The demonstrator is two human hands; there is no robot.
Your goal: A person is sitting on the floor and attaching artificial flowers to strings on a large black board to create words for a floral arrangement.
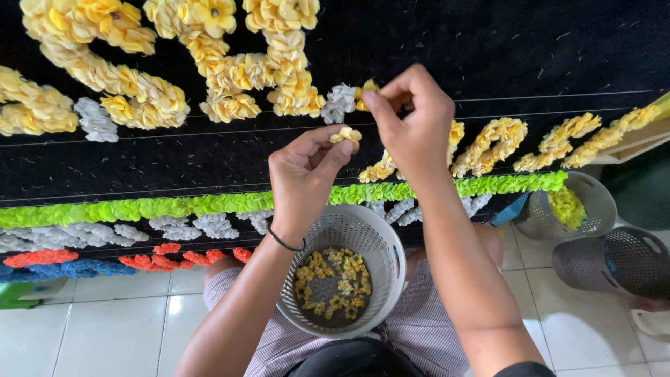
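left: my left hand [306, 174] raised, thumb and forefinger pinched | right: my right hand [412, 126] higher, fingertips pinched, forearm stretched forward

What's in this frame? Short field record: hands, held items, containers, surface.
left hand: pinches a pale yellow flower
right hand: presses a yellow flower onto the board
board: black, upright, with yellow, white, green, red and blue flower rows
lap basket: white, holds yellow flowers
floor baskets: two grey, right; nearer one holds yellow-green flowers
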